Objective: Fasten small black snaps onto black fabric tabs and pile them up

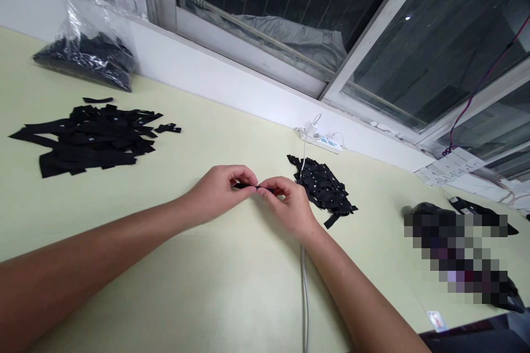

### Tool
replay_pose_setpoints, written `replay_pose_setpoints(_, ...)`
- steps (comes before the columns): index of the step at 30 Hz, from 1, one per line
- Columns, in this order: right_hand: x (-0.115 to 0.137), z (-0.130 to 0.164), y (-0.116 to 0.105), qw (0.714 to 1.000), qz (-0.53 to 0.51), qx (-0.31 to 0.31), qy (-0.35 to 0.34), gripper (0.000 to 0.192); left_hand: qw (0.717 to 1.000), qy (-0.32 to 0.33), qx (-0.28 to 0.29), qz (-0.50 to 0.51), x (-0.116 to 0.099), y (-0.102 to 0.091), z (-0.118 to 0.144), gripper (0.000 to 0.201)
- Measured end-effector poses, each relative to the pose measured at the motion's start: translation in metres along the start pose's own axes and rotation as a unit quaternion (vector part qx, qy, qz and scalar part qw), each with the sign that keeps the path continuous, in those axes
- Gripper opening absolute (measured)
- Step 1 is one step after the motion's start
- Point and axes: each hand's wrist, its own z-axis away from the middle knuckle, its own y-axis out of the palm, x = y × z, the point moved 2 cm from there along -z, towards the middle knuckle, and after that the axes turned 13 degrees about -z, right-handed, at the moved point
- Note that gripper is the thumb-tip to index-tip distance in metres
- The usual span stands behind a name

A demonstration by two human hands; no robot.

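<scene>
Both hands meet over the middle of the pale yellow-green table (232,292), and between them is one small black label (247,186), a thin strip of cloth held just above the tabletop. The left hand (219,190) has its fingers curled and pinches one end of the strip between thumb and fingertips; the right hand (290,204) pinches the other end the same way, so both hands are closed narrowly on the label and neither is free.

The strip looks feather-light and limp, a thing that would flop or fold the moment one end is let go. I judge it is soft rather than slippery, and too thin to pick up with a flat palm; the ends, taken between fingertips as it is held now, look like the right place to grip it.

Just beside the right hand lies a small heap of black labels (323,185) with tiny white marks, and a white cable (305,287) runs under the right wrist up to a power strip (327,142) by the wall. Well apart to the left lies a larger pile of black strips (89,140), and behind that a clear plastic bag (85,47) with more black pieces inside.
</scene>
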Motion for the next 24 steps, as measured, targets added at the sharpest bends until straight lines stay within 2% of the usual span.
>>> replay_pose_setpoints(7,-0.0013,0.0012,0.0034,0.999,0.001,0.003,0.038,0.015,1.0,0.015,-0.01,-0.015,-0.0004,0.0014,0.0007,0.015)
replay_pose_setpoints(15,-0.0068,-0.0019,0.0028,0.996,-0.074,0.003,0.054,0.018,1.0,0.017,-0.002,-0.019,0.0019,0.0022,0.0012,0.017)
replay_pose_setpoints(20,-0.0052,-0.0012,0.0028,0.996,-0.079,0.009,0.046,0.019,0.999,0.019,-0.004,-0.033,0.0018,0.0015,0.0016,0.017)
replay_pose_setpoints(24,-0.0032,-0.0011,0.0021,0.998,-0.053,-0.01,0.028,0.015,0.999,0.019,-0.002,-0.037,0.0007,0.0007,0.0013,0.017)
